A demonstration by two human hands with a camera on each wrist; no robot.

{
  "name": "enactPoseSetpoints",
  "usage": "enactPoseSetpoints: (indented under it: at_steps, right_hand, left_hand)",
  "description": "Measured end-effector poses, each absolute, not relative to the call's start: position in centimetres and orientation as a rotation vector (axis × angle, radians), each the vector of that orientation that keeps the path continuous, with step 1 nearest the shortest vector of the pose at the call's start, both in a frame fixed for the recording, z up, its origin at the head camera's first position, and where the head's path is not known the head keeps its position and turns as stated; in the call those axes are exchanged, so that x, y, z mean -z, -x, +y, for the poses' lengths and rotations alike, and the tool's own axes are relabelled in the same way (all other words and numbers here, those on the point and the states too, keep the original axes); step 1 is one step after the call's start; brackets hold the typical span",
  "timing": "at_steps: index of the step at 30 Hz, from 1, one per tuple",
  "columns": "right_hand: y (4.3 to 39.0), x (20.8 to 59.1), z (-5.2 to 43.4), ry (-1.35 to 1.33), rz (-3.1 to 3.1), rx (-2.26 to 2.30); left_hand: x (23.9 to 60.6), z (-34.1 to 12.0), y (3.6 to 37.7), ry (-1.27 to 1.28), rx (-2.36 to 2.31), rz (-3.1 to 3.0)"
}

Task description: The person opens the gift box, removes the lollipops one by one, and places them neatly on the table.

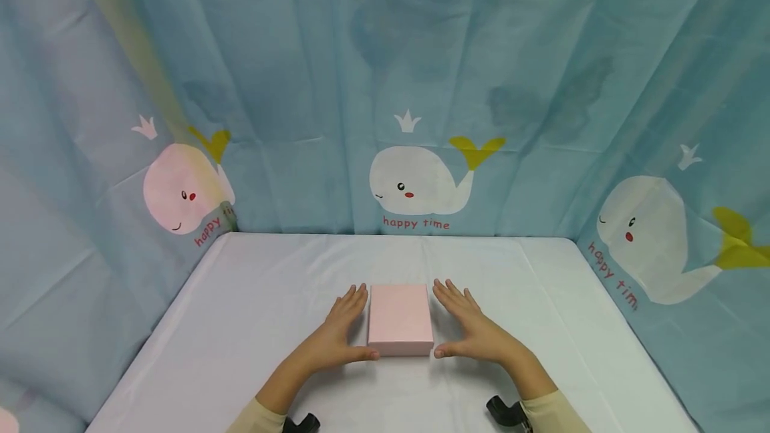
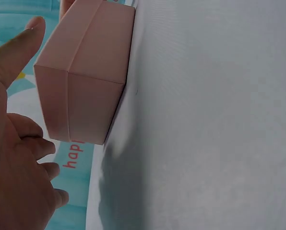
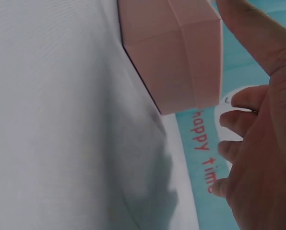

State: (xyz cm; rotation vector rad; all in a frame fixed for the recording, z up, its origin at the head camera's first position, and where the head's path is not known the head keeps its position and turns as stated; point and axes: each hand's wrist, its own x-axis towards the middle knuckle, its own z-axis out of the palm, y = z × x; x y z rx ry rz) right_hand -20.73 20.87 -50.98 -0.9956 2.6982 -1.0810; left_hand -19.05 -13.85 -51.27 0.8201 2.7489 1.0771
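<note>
Head view first: a pink box sits flat on the white table, near the front edge and about midway across. The left hand lies on the table just beside the box's left side, fingers straight and spread a little, thumb tip reaching toward the near left corner. The right hand mirrors it on the other side, fingers straight and lightly fanned, thumb pointing at the near right corner. Neither hand wraps around the box; whether the fingers actually touch its sides I cannot tell from here. Cream sleeves show at both wrists. Behind the table hangs a blue curtain printed with white whales and the words "happy time".

Left wrist view: the box stands on the table, its lid seam running around the side. The left hand is open next to it, thumb stretched out beside the lid, the other fingers loosely bent and clear of the box.

Right wrist view: the box rests on the table, a dark shadow under its edge. The right hand is open beside it, thumb extended along the lid, the remaining fingers loosely bent with a gap between them and the box.
</note>
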Motion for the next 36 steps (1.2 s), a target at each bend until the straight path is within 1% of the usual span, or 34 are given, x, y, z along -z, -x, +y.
enactPoseSetpoints:
  at_steps: [7,18,36]
  right_hand:
    - [20.8,51.7,20.6,1.015,2.648,1.095]
    - [21.0,52.6,20.4,1.045,2.644,1.103]
    - [21.1,52.9,20.3,1.018,2.667,1.161]
  left_hand:
    - [51.8,-13.7,19.2,-0.862,-1.105,2.734]
    - [52.4,-13.8,19.4,-0.782,-1.155,2.727]
    - [52.0,-13.7,19.1,-0.777,-1.201,2.708]
